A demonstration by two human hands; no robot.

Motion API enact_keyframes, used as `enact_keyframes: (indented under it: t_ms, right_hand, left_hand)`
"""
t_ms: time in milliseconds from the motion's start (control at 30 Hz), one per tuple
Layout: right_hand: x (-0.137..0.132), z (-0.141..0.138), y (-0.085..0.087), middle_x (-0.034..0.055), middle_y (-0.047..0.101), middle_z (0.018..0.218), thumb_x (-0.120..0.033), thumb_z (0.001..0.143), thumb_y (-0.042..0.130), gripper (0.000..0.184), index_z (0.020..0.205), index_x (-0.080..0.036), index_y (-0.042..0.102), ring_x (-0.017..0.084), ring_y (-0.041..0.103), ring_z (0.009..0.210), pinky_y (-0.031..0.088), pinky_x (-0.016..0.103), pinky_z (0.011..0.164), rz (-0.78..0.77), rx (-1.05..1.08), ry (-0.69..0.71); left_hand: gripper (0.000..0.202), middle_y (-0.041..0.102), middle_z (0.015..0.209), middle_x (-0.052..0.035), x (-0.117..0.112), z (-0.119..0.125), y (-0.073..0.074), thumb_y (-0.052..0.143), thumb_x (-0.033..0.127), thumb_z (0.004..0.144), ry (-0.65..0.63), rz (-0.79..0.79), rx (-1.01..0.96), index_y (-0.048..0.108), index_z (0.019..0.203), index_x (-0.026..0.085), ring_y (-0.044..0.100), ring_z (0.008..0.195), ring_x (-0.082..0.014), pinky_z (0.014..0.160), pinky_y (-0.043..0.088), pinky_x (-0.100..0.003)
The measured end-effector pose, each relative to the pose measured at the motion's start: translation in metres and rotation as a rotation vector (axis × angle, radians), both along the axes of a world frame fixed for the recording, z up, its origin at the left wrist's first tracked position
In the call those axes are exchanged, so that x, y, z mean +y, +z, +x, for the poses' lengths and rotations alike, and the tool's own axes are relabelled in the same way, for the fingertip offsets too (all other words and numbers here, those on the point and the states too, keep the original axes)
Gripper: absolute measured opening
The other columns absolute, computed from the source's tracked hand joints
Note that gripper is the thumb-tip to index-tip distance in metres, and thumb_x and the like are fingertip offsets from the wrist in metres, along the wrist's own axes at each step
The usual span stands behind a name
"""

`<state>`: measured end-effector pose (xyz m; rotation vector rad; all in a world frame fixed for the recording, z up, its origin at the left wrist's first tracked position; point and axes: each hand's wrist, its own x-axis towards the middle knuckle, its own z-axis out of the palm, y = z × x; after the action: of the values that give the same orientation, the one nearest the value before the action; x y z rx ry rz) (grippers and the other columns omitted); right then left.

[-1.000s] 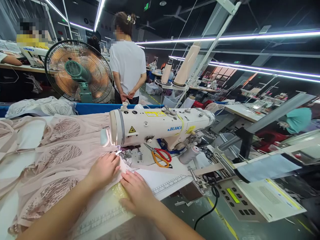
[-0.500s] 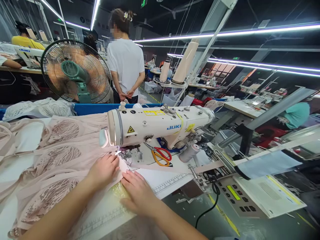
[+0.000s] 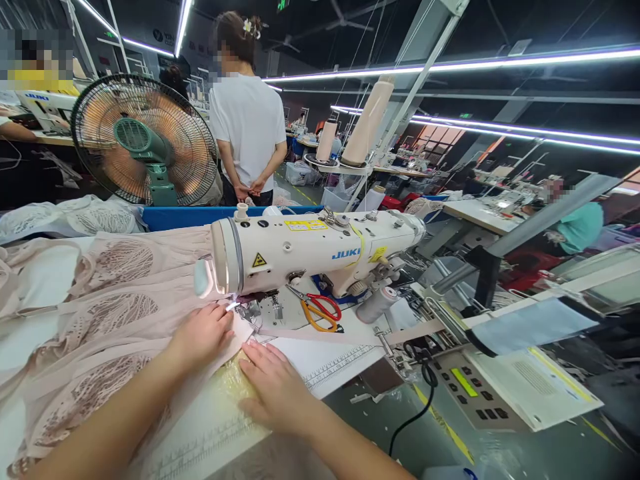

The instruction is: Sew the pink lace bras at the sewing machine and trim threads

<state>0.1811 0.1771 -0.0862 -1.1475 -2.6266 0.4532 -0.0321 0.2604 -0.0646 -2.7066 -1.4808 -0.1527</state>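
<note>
My left hand (image 3: pixel 203 335) lies palm down on a pale pink fabric piece (image 3: pixel 242 331), fingers extended to just in front of the needle area of a white sewing machine (image 3: pixel 280 250). The fabric runs in beside the presser foot, which is partly hidden by the machine head. Lower and to the right, my right hand (image 3: pixel 277 383) rests flat, fingertips at the fabric's near edge and thumb apart. Under it a yellowish patch (image 3: pixel 227 390) shows on the table. Pink lace bras (image 3: pixel 115 313) spread left of my left hand, joined or overlapping.
Thread snips (image 3: pixel 320 313) with red and orange handles and a grey thread spool (image 3: pixel 376 305) sit right of the needle. A pink band (image 3: pixel 420 331) runs through a metal guide. A control box (image 3: pixel 505 387), a large fan (image 3: pixel 145 143) and a standing person (image 3: pixel 249 127) surround the table.
The whole view has shifted slightly left. Both hands keep nearly the same place on the fabric, and the fabric by the needle lies a little differently.
</note>
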Motion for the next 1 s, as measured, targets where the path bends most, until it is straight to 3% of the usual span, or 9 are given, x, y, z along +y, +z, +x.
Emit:
enact_keyframes:
  t_ms: [200, 367, 500, 667, 1000]
  right_hand:
    - [0.001, 0.001, -0.004, 0.0089, 0.033, 0.151, -0.052, 0.093, 0.042, 0.056, 0.136, -0.017, 0.044, 0.022, 0.024, 0.142, 0.016, 0.040, 0.118, 0.008, 0.016, -0.012]
    - [0.002, 0.001, -0.006, 0.0085, 0.034, 0.151, -0.052, 0.092, 0.045, 0.055, 0.135, -0.018, 0.045, 0.022, 0.026, 0.141, 0.016, 0.040, 0.118, 0.007, 0.027, -0.017]
    - [0.002, 0.001, -0.004, 0.0081, 0.033, 0.151, -0.053, 0.093, 0.042, 0.057, 0.138, -0.018, 0.042, 0.022, 0.025, 0.141, 0.017, 0.041, 0.118, -0.005, 0.016, -0.012]
    - [0.002, 0.002, -0.005, 0.0088, 0.033, 0.151, -0.052, 0.093, 0.042, 0.057, 0.137, -0.017, 0.043, 0.022, 0.025, 0.141, 0.016, 0.040, 0.118, 0.006, 0.009, -0.009]
    - [0.001, 0.002, -0.009, 0.0088, 0.036, 0.150, -0.050, 0.090, 0.048, 0.054, 0.134, -0.018, 0.046, 0.022, 0.027, 0.140, 0.020, 0.040, 0.117, 0.003, 0.033, -0.029]
  left_hand:
    - [0.027, 0.067, 0.105, -0.0098, -0.015, 0.004, 0.007, 0.045, 0.030, 0.090, -0.133, 0.006, -0.017, 0.066, 0.101, 0.016, 0.057, 0.102, -0.0253, 0.091, 0.043, -0.042]
    - [0.029, 0.067, 0.114, -0.0072, -0.036, 0.003, -0.013, 0.053, 0.024, 0.086, -0.267, 0.174, -0.045, 0.064, 0.112, 0.018, 0.058, 0.105, -0.0229, 0.094, 0.039, -0.039]
    - [0.026, 0.066, 0.119, -0.0044, -0.033, -0.006, -0.025, 0.049, 0.020, 0.090, -0.277, 0.258, 0.007, 0.065, 0.110, 0.022, 0.057, 0.106, -0.0201, 0.094, 0.037, -0.037]
    - [0.023, 0.069, 0.114, -0.0027, -0.022, -0.011, -0.023, 0.047, 0.021, 0.093, -0.329, 0.317, -0.004, 0.068, 0.102, 0.022, 0.058, 0.105, -0.0196, 0.094, 0.037, -0.039]
    - [0.036, 0.066, 0.120, -0.0072, -0.004, -0.014, -0.006, 0.036, 0.014, 0.093, -0.285, 0.042, 0.004, 0.066, 0.111, 0.022, 0.055, 0.115, -0.0227, 0.107, 0.033, -0.051]
